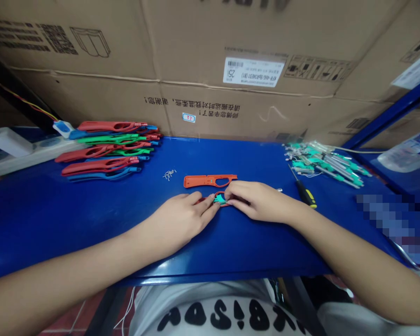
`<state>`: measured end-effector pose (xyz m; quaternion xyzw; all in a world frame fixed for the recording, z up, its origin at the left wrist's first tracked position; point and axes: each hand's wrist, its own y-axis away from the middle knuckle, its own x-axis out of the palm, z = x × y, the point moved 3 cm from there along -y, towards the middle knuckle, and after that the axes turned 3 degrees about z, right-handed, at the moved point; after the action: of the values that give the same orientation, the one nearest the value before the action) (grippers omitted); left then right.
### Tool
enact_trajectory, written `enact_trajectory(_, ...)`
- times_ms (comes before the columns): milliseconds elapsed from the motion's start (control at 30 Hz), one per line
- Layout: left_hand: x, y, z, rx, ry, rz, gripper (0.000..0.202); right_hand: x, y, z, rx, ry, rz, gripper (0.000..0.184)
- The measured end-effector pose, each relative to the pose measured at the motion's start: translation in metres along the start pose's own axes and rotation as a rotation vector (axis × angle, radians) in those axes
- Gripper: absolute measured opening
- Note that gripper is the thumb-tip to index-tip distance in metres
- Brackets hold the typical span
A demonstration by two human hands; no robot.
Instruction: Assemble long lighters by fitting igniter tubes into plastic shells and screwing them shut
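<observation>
Both my hands are together at the middle of the blue table. My left hand (192,214) has its fingers closed on the left part of a red lighter casing half (221,205). A green plastic part (220,199) shows inside the casing, between my fingertips. My right hand (254,200) pinches the casing's right end near the finger loop; its fingertips partly hide the spot. Just beyond my hands lies another orange casing half (199,181), its inner side up. A few inches left of that is a small heap of screws (168,175).
Red, green and blue casings (108,149) are stacked at the left beside a white power strip (45,153). At the right lie a heap of green-and-silver lighter inserts (327,163) and a black-and-yellow screwdriver (305,193). A large cardboard box (126,102) stands along the back edge.
</observation>
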<state>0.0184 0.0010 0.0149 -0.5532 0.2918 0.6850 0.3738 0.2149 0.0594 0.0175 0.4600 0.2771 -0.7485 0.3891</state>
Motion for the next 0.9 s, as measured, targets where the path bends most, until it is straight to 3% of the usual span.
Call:
enact_trajectory(300,0.004,0.004,0.013,-0.027,0.22,-0.098,0.048,-0.009,0.004,0.008,-0.133,-0.104,-0.009,0.01)
enact_trajectory(400,0.002,0.003,0.016,-0.026,0.269,-0.124,0.045,-0.022,0.007,0.003,-0.136,-0.102,-0.087,0.013)
enact_trajectory(467,0.001,0.003,0.018,-0.034,0.301,-0.137,0.045,-0.037,0.013,-0.011,-0.005,0.009,-0.194,0.015)
enact_trajectory(533,0.0,0.003,0.02,-0.042,0.333,-0.156,0.043,-0.056,0.025,-0.037,0.253,0.196,-0.301,0.019)
enact_trajectory(633,0.001,0.003,0.022,-0.043,0.36,-0.183,0.042,-0.081,0.053,-0.084,0.605,0.441,-0.315,0.025)
enact_trajectory(767,0.003,0.002,0.025,-0.052,0.399,-0.189,0.041,-0.094,0.086,-0.136,0.832,0.478,-0.109,0.019)
enact_trajectory(900,0.004,0.002,0.027,-0.08,0.429,-0.184,0.038,-0.094,0.097,-0.147,0.844,0.366,-0.063,0.02)
